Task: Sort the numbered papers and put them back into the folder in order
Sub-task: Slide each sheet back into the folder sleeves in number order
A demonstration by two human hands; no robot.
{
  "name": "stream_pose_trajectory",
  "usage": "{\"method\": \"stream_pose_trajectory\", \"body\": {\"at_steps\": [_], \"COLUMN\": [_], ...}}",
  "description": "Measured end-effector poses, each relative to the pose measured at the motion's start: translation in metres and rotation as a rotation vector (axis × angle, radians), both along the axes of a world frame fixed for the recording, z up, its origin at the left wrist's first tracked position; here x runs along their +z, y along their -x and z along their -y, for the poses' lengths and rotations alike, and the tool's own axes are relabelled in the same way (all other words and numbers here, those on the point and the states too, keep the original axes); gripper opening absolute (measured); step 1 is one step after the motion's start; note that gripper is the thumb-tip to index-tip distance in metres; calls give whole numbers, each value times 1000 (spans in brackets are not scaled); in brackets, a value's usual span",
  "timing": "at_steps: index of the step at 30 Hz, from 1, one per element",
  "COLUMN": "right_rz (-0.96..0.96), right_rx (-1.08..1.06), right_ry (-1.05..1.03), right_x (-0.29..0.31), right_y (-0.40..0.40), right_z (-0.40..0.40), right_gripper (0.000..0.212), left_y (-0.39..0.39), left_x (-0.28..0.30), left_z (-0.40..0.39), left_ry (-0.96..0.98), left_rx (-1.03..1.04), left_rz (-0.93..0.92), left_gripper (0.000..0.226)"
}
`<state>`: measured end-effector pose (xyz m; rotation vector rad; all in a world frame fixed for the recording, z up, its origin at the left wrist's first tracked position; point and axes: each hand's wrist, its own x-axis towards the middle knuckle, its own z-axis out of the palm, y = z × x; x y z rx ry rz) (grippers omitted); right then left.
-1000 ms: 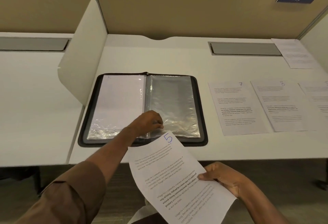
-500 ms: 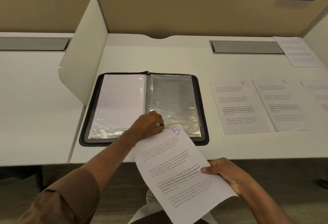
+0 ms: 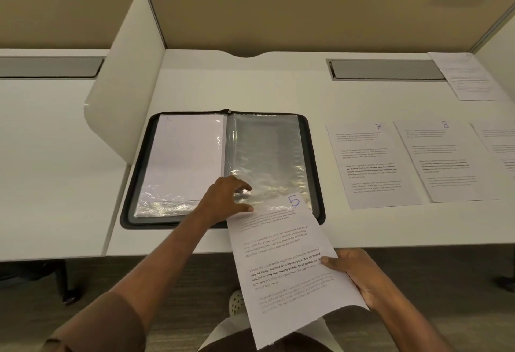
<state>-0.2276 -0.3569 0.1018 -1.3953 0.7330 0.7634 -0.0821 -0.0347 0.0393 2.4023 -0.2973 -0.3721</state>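
At six o'clock my right hand point(image 3: 359, 276) grips sheet 5 point(image 3: 281, 262) by its right edge, its top corner reaching over the folder point(image 3: 139, 184). Just beyond, my left hand point(image 3: 225, 198) pinches the bottom edge of the empty clear sleeve point(image 3: 264, 151) in the folder, which lies open on the desk point(image 3: 278, 86). Sheets 7 point(image 3: 370, 162) and 8 point(image 3: 443, 159) lie side by side at two o'clock.

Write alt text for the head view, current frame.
A right hand slides the paper marked 5 toward an empty clear sleeve of an open black folder, which the left hand touches; papers 7 and 8 lie on the desk.
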Motion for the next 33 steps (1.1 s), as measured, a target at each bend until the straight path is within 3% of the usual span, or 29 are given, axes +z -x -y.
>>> {"method": "stream_pose_trajectory", "body": {"at_steps": [7, 11, 16, 19, 24, 27, 33], "right_rz": [-50, -68, -58, 5, 66, 73, 44], "right_rx": [24, 118, 199, 185, 127, 108, 109], "right_ry": [-24, -2, 44, 82, 108, 142, 141], "right_x": [-5, -10, -12, -10, -12, -14, -18], "right_y": [-1, -6, -13, -18, -23, -23, -22], "right_z": [1, 0, -5, -14, -18, -12, -7], "right_gripper": [28, 26, 28, 34, 27, 24, 25], "left_y": [37, 37, 31, 28, 33, 38, 41], "left_x": [-24, -33, -31, -34, -44, -49, -50], "left_z": [-1, 0, 1, 0, -3, -10, 0], "left_ry": [-302, -316, -343, -384, -340, -248, -266], "left_rx": [-10, 42, 77, 84, 77, 45, 138], "left_rz": [116, 165, 195, 249, 247, 170, 234], "left_gripper": [80, 91, 87, 82, 74, 78, 72]}}
